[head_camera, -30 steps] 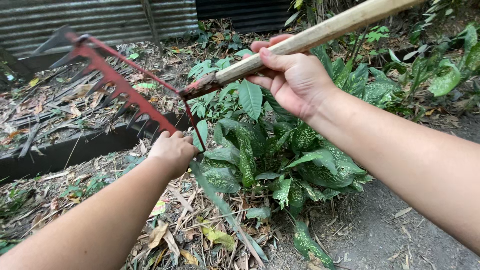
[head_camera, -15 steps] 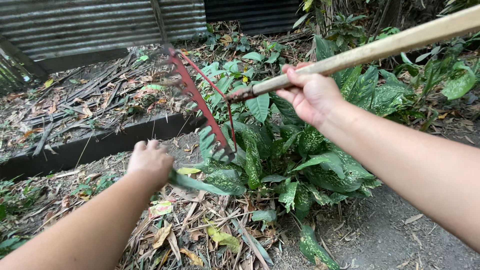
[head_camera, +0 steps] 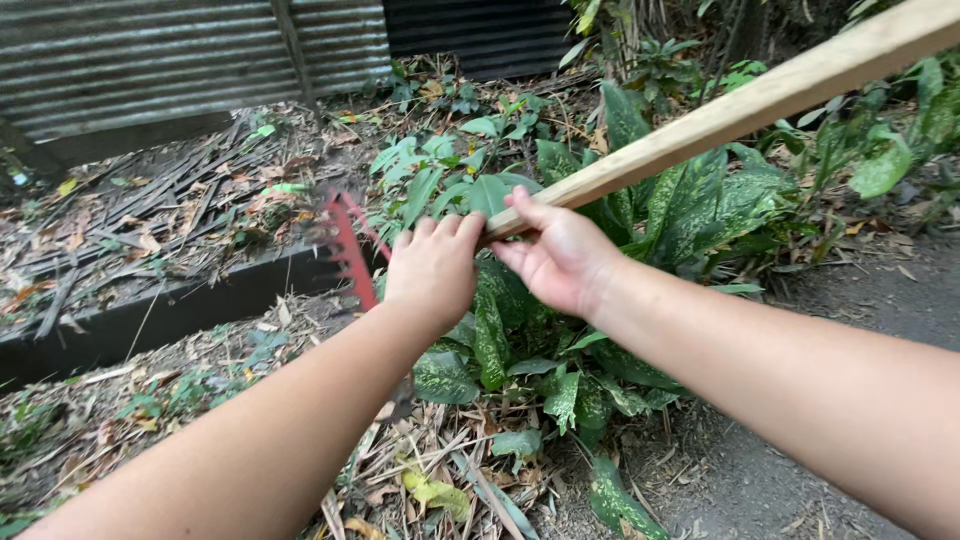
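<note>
A rake with a long pale wooden handle [head_camera: 760,100] and a red metal toothed head [head_camera: 348,250] slants from the upper right down to the middle. My right hand [head_camera: 560,255] grips the handle near its lower end. My left hand [head_camera: 435,270] is closed over the handle's tip, where it meets the red head, just left of my right hand. The head hangs blurred behind my left hand, with its teeth partly hidden.
A spotted green leafy plant [head_camera: 600,320] grows below the hands. Dry leaves and stalks [head_camera: 420,470] litter the ground in front. A dark low border [head_camera: 180,305] edges a bed of debris on the left, and a corrugated metal wall [head_camera: 180,55] stands behind. Bare dirt [head_camera: 780,450] lies on the right.
My left hand has let go of a long leaf near the ground and risen to grasp the rake at the head joint. The rake head has swung down and towards me.
</note>
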